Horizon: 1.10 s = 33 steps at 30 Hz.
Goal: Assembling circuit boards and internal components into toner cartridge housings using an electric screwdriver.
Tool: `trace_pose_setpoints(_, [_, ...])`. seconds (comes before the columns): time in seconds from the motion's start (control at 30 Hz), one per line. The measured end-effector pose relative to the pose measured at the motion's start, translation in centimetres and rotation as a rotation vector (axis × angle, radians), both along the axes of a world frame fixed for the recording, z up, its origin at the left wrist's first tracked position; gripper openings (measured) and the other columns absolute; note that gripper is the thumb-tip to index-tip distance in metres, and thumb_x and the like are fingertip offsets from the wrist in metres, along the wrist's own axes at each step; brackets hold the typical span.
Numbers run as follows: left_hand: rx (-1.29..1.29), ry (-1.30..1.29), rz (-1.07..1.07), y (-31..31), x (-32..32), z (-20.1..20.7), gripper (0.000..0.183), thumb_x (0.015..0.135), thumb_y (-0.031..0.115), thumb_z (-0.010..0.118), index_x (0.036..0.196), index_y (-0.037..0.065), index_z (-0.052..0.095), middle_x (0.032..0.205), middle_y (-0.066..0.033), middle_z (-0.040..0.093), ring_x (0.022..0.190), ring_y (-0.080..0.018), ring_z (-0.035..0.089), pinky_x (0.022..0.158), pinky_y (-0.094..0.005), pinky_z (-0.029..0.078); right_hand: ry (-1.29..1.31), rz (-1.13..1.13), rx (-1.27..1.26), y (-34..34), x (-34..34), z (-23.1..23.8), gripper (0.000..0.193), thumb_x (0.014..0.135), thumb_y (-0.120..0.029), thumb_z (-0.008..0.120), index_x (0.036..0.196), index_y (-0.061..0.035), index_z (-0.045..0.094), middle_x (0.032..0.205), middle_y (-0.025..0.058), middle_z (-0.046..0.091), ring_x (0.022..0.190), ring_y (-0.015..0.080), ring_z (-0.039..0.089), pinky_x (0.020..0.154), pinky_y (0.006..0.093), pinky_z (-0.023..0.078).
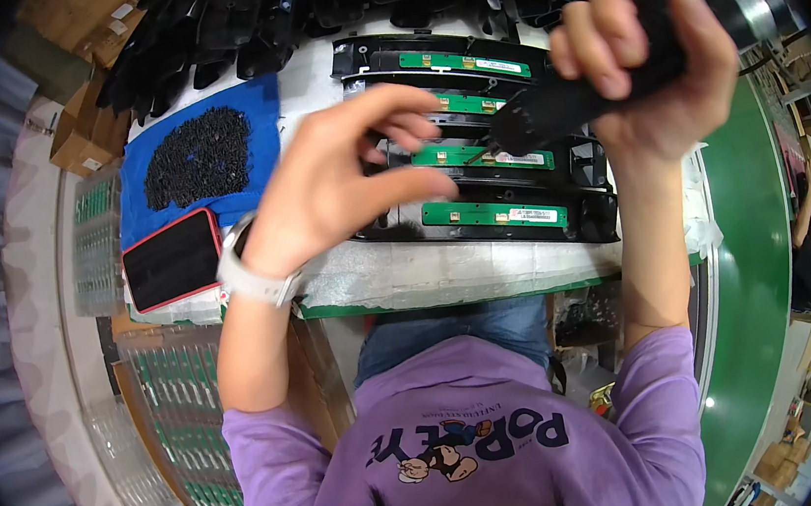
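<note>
My right hand (651,49) is wrapped round a black electric screwdriver (549,114), held tilted. Its thin bit points down and left at a green circuit board (435,157) in the third black plastic housing from the back; whether it touches cannot be told. My left hand (337,166) is over the left ends of the housings, thumb and fingers apart, with nothing visible between them. Other long black housings lie parallel, each with a green board: the nearest board (436,214), the second board (479,102) and the farthest board (454,58).
A heap of small black screws (198,156) lies on a blue cloth (256,101) at the left. A red-edged phone (169,263) rests beside it. More black plastic parts (349,2) are piled at the back. Trays of green boards (184,405) stand below the table's left side.
</note>
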<state>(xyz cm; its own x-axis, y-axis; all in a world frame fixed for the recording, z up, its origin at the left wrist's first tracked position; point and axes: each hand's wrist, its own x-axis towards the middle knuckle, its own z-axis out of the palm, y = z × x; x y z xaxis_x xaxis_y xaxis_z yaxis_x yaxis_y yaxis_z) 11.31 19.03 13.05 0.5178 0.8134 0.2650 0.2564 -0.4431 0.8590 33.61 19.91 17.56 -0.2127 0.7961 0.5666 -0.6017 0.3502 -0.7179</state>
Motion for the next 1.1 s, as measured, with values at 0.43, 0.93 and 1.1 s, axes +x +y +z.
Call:
trace_pose_setpoints(0.43, [0.414, 1.071, 0.795, 3.0, -12.4, -3.4, 0.024, 0.074, 0.024, 0.07, 0.075, 0.002, 0.061, 0.079, -0.0119, 0.06, 0.079, -0.0316, 0.059, 0.063, -0.0403, 0.048, -0.143, -0.21, -0.214, 0.5, -3.3, -1.2, 0.025, 0.08, -0.017, 0.061, 0.095, -0.0019, 0.048, 0.056, 0.0069, 0.047, 0.042, 0.0154, 0.043, 0.042, 0.0271, 0.04])
trace_pose_setpoints(0.93, [0.448, 0.643, 0.798, 3.5, -11.4, -3.4, 0.018, 0.084, 0.015, 0.06, 0.081, -0.003, 0.059, 0.074, -0.0193, 0.059, 0.064, -0.0351, 0.056, 0.058, -0.0383, 0.044, -0.435, -0.16, -0.147, 0.8, -4.1, 0.0, 0.021, 0.078, -0.013, 0.065, 0.071, -0.0018, 0.049, 0.051, 0.0051, 0.048, 0.039, 0.0132, 0.046, 0.04, 0.0236, 0.038])
trace_pose_setpoints(1.1, [0.183, 0.308, 0.728, 3.4, -10.4, -3.5, 0.019, 0.089, 0.016, 0.055, 0.082, 0.0, 0.057, 0.071, -0.0105, 0.06, 0.057, -0.0204, 0.055, 0.053, -0.0301, 0.041, -0.471, -0.201, -0.081, 0.7, -3.8, -0.1, 0.021, 0.078, -0.013, 0.066, 0.071, -0.0019, 0.05, 0.051, 0.0044, 0.049, 0.04, 0.0128, 0.046, 0.04, 0.0237, 0.038])
